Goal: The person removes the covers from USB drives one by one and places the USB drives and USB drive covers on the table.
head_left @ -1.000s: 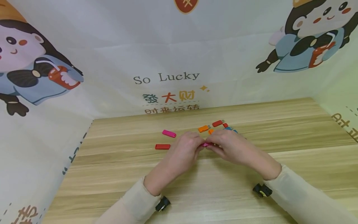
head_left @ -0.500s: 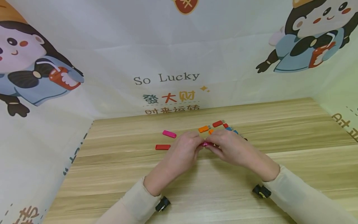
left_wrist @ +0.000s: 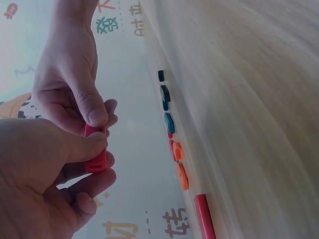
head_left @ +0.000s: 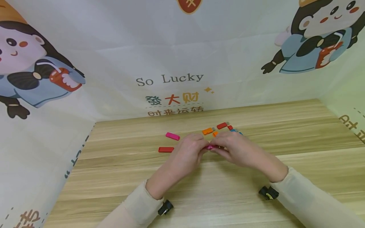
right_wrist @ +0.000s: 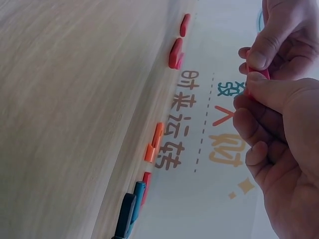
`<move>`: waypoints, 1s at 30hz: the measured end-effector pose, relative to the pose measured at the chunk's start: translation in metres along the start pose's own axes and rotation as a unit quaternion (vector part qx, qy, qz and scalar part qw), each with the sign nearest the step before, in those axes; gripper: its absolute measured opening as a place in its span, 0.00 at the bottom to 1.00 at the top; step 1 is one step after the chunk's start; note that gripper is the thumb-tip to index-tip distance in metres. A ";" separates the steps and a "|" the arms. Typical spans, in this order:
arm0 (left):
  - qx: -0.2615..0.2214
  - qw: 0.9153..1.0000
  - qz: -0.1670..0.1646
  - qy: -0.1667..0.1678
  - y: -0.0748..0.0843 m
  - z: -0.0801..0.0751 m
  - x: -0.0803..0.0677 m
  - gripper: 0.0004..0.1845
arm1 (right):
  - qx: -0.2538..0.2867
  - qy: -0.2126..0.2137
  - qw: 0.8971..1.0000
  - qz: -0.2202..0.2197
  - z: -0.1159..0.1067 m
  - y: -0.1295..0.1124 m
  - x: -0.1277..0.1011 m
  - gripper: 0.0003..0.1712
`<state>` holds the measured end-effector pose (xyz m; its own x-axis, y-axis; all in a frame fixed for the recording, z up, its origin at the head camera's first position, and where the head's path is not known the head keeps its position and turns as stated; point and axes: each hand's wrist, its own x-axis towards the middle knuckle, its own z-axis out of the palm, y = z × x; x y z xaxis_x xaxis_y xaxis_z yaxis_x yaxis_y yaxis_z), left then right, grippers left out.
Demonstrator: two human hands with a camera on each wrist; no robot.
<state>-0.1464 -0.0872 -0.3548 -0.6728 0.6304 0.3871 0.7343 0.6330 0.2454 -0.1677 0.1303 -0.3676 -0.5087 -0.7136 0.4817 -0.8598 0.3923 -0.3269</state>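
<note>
Both hands meet over the middle of the table, pinching one pink USB flash drive (head_left: pixel 210 147) end to end. My left hand (head_left: pixel 188 150) holds its left part between thumb and fingers. My right hand (head_left: pixel 238 148) pinches the other end. In the left wrist view the flash drive (left_wrist: pixel 96 163) looks red, and the thumbs press on it close together. Fingers hide most of it. A magenta piece (head_left: pixel 172 136) and a red piece (head_left: pixel 166 149) lie just left of my left hand.
Beyond the hands lie an orange USB stick (head_left: pixel 207 131), an orange cap (head_left: pixel 215 134), a red stick (head_left: pixel 221 125), a red cap (head_left: pixel 230 127) and a blue stick (head_left: pixel 234 130). A dark piece (right_wrist: pixel 126 214) shows in the right wrist view. Printed cloth (head_left: pixel 176 57) walls the table's back.
The right hand and forearm shift slightly, so a dark piece seen beside them half a second ago is covered. Both hands keep their grip on the pink flash drive.
</note>
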 end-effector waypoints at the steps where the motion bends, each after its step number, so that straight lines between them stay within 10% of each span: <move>1: 0.001 1.000 0.000 -0.001 0.000 0.000 0.000 0.04 | 0.004 0.000 1.000 -0.002 0.000 0.001 0.000 0.04; 30: -0.015 0.999 -0.049 0.003 0.002 0.003 0.000 0.03 | -0.013 -0.033 0.999 0.041 -0.006 0.001 -0.001 0.05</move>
<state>-0.1452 -0.0848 -0.3572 -0.7412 0.5636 0.3648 0.6673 0.6781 0.3082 -0.1684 0.1352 -0.3635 -0.5743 -0.7144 0.3998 -0.8166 0.4653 -0.3415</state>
